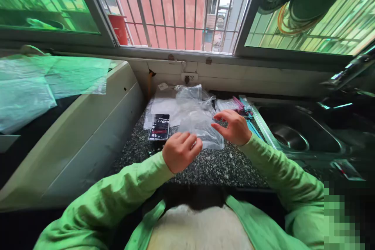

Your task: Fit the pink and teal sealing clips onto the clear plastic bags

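A clear plastic bag (pixel 209 134) lies crumpled on the speckled dark countertop (pixel 216 168). My left hand (pixel 182 151) is at its near left edge, fingers curled in. Whether those fingers grip the bag's edge or something small is hidden. Over the bag's right side, my right hand (pixel 233 127) has thumb and fingers apart, with nothing visible between them. More clear plastic (pixel 190 94) and white sheets (pixel 164 105) are heaped behind. A phone (pixel 159 127) rests just beyond my left hand.
A sink (pixel 319 125) is on the right, with pink and blue plastic packets (pixel 241 103) beside it. On the left stands a pale appliance-like casing (pixel 117 101) under plastic sheeting (pixel 73 72). A wall socket (pixel 189 78) sits below the barred window.
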`<state>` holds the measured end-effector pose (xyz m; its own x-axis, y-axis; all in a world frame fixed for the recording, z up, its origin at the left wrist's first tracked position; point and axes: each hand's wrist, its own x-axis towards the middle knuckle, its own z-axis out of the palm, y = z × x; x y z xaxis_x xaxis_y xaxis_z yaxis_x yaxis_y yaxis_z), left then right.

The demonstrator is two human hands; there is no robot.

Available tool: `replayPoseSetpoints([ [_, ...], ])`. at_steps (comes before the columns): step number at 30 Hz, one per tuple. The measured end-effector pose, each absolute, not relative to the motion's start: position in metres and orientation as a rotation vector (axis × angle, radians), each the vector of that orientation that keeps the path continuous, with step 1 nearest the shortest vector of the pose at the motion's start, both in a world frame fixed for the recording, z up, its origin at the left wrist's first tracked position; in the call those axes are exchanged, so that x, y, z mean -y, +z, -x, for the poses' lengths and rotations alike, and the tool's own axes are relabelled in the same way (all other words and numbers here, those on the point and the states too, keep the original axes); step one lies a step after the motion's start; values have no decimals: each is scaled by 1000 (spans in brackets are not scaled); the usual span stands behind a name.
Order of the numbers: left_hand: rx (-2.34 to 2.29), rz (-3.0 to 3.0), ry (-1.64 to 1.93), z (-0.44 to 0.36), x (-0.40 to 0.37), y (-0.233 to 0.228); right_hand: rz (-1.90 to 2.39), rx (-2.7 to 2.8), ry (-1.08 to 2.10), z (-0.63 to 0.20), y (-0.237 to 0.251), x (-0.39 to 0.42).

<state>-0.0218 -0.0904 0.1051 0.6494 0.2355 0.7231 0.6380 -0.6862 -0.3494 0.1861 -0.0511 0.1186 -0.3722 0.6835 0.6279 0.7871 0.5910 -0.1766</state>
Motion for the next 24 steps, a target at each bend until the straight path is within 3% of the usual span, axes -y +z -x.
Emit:
replayPoseSetpoints([
  [16, 477, 2458, -953, -6, 127, 62, 970, 2142, 2, -196, 74, 48],
  [21, 112, 2523, -1146, 10, 134, 64, 889, 2016, 146, -203, 71, 45],
  [24, 316, 2515, -1360, 31, 123, 64, 878, 1938, 261, -205, 74, 46],
])
